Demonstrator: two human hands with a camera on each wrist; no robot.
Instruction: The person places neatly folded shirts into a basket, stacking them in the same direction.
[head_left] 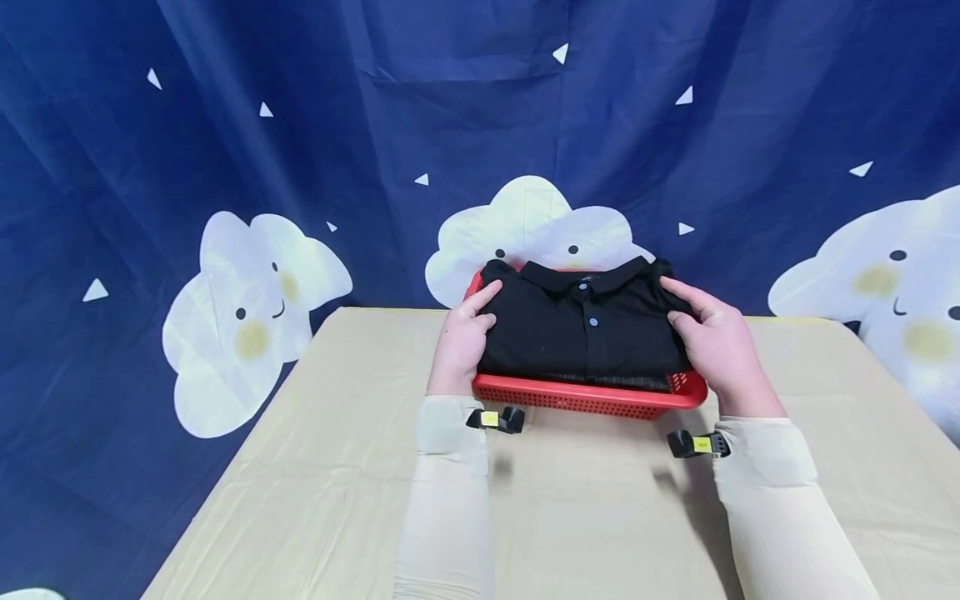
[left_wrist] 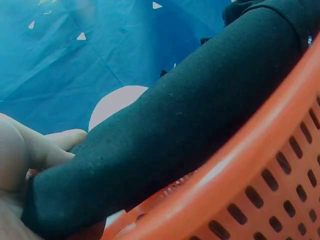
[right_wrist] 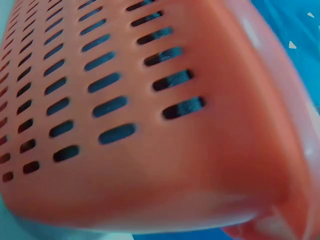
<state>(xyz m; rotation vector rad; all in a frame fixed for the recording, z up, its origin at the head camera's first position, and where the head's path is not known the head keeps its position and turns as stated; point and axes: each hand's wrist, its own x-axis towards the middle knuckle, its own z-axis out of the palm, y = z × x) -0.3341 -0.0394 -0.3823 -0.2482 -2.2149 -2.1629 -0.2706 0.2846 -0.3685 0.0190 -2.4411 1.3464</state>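
A folded black polo shirt (head_left: pixel 551 333), its collar at the far side and two pale buttons down the front, lies level over a red plastic basket (head_left: pixel 570 398). My left hand (head_left: pixel 459 346) grips the shirt's left side, thumb on top. The right side is held by my right hand (head_left: pixel 716 346), thumb and forefinger over the cloth. In the left wrist view, the shirt's thick folded edge (left_wrist: pixel 165 125) rises above the basket rim (left_wrist: pixel 235 165), with the left fingers (left_wrist: pixel 50 150) at its end. The right wrist view shows mostly the slotted basket wall (right_wrist: pixel 150 165).
Beneath the shirt, a dark patterned cloth (head_left: pixel 622 382) shows inside the basket. The basket stands on a beige-covered table (head_left: pixel 337 433), near its back edge. Behind hangs a blue curtain (head_left: pixel 465 100) printed with white clouds (head_left: pixel 255 325) and small triangles.
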